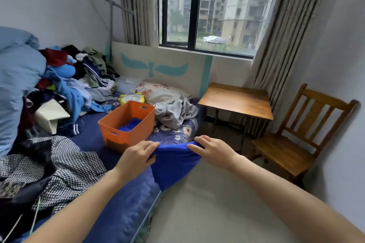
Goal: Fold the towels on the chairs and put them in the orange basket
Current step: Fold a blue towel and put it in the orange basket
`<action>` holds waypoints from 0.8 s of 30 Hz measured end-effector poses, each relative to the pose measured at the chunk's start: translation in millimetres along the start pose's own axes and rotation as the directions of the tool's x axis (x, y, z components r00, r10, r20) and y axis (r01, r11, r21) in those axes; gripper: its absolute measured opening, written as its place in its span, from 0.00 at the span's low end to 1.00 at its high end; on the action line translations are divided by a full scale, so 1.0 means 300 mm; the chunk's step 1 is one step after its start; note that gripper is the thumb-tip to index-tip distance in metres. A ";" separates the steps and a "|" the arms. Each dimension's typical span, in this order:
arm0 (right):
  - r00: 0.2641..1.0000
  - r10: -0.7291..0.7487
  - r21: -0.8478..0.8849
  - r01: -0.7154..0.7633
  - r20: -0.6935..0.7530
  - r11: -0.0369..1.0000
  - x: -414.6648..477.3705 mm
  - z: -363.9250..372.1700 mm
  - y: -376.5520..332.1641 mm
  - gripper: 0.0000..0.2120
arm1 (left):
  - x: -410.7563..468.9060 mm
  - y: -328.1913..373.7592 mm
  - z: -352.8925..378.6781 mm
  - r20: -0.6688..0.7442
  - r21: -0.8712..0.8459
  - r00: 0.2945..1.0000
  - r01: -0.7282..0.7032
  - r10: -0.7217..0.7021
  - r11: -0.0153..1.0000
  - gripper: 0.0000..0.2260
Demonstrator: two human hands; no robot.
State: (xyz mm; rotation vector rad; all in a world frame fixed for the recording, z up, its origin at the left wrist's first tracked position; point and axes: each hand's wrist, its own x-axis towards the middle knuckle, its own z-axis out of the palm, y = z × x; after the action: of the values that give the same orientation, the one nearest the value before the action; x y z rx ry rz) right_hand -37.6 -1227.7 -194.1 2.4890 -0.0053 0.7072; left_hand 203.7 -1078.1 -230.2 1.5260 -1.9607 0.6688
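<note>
Bed (94, 142), strewn with clothes (79, 85). Wooden chair (286, 152), well apart at right. Orange basket (126, 136) on bed, folded towel (131, 124) inside. Blue towel (173, 163), hanging at bed's edge near basket. Left hand (136, 157), right hand (213, 149): fingers curled, pinching its top corners. Step, as judged: mid-fold. Next: corners brought together, then into basket.

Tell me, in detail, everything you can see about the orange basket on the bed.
The orange basket is a rectangular open-topped bin, plastic by its look, with smooth walls widening upward and a slot handle cut in each short end. It stands upright on the bed's blue sheet. A folded blue towel lies inside. A yellow fan sits just behind it; a crumpled grey garment lies beside its right wall. The left hand, holding a second blue towel, overlaps its near corner; contact cannot be told.
</note>
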 end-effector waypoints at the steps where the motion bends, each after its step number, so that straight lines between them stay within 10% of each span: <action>1: 1.000 -0.003 -0.003 0.003 0.013 1.000 0.015 0.027 0.037 0.18 | 0.030 -0.031 0.031 -0.006 -0.010 1.000 0.001 -0.001 1.000 0.18; 24: 0.994 0.032 0.134 -0.046 0.105 0.990 -0.079 0.806 0.926 0.25 | 0.707 -0.426 0.873 0.135 -0.009 0.987 0.093 -0.090 0.996 0.14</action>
State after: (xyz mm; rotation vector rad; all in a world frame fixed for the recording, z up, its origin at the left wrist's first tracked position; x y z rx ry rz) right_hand 18.5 -1590.0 -237.5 2.6604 -0.0455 0.6134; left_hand 253.7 -1433.4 -265.2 1.6796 -1.9746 0.5230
